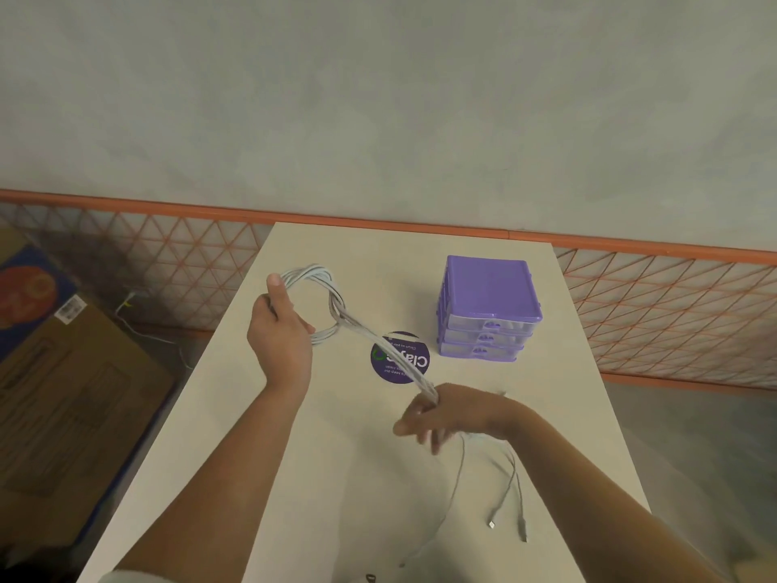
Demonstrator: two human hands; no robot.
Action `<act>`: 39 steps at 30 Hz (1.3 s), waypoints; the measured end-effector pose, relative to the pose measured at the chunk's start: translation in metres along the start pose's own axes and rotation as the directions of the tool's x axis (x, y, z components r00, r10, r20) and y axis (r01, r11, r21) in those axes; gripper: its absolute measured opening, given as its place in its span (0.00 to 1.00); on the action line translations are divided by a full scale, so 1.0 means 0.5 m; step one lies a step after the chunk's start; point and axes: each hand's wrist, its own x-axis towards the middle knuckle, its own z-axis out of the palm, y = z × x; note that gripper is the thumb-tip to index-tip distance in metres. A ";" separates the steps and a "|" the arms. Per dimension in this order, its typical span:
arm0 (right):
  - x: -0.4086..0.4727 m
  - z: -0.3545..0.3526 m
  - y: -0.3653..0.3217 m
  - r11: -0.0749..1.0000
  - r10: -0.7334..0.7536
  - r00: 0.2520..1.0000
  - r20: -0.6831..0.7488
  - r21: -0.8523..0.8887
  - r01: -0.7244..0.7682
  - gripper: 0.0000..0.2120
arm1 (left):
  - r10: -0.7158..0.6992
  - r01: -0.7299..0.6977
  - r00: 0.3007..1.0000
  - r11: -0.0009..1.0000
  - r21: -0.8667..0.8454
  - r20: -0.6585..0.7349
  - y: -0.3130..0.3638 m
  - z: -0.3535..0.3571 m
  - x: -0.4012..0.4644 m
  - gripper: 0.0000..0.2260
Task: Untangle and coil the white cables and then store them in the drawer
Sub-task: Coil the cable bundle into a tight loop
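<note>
Left hand [281, 330] is up over the left side of the white table [319, 477], fingers and thumb curled round a loop of bundled white cables [332, 300], the coil hanging off the hand just above the tabletop. From that loop the bundle runs taut, down and to the right, straight across a round purple sticker [399, 358] and into the right hand [433, 414]. That hand has the strands pinched between thumb and forefinger, its other fingers blurred and hanging loosely downward. Below it the loose ends trail toward the near edge, with small plug connectors [492, 524] lying on the surface.

The sticker reads upside down from here: "Clay" in white letters with a green ring beside it; the smaller line under it is too fine to read. Just right of it stands the purple drawer unit [490, 309], three clear-fronted drawers, all closed. Off the table on the left sits a cardboard box [63, 372] with a barcode label and large orange lettering, only partly legible.
</note>
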 end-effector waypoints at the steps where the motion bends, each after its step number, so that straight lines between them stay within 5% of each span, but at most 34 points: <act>1: -0.003 0.003 -0.016 0.997 -0.054 0.998 0.022 0.064 0.053 0.20 | 0.011 -0.011 1.000 1.000 0.003 0.008 0.001 0.002 -0.005 0.29; 5: -0.005 0.009 -0.101 0.868 -0.210 0.951 -0.225 0.406 0.287 0.23 | 0.053 -0.055 0.998 0.997 0.051 0.039 0.002 0.016 -0.039 0.26; 10: 0.020 0.032 -0.150 0.921 -0.188 0.888 -0.419 0.240 0.308 0.10 | 0.069 -0.072 0.996 0.996 0.045 0.056 0.004 0.032 -0.062 0.24; 15: 0.036 0.071 -0.138 0.936 -0.157 0.878 -0.453 0.216 0.279 0.14 | 0.053 -0.055 0.996 0.998 0.033 0.073 -0.002 0.032 -0.056 0.24; 18: 0.031 0.051 -0.133 0.915 -0.137 0.904 -0.405 0.297 0.272 0.16 | -0.053 0.054 0.978 0.999 -0.001 0.202 -0.009 0.025 -0.052 0.27; 24: 0.022 0.015 -0.113 0.901 -0.174 0.848 -0.501 0.266 0.343 0.12 | -0.314 0.452 0.700 0.890 -0.057 0.641 -0.003 0.003 -0.015 0.22; 29: 0.015 0.002 -0.114 0.959 -0.208 0.843 -0.495 0.065 0.275 0.08 | -0.367 0.577 0.557 0.816 -0.029 0.745 0.024 0.006 0.004 0.21; 31: 0.015 0.004 -0.112 0.981 -0.146 0.849 -0.508 0.039 0.192 0.14 | -0.415 0.568 0.521 0.821 0.060 0.746 0.035 0.009 0.007 0.21; 33: 0.016 0.011 -0.113 0.987 -0.123 0.817 -0.563 0.013 0.157 0.17 | -0.449 0.550 0.541 0.829 0.105 0.711 0.041 0.017 0.004 0.22; 39: 0.014 0.045 -0.136 0.952 -0.154 0.690 -0.707 -0.294 -0.089 0.19 | -0.453 0.457 0.820 0.886 0.078 0.350 0.033 0.051 -0.027 0.24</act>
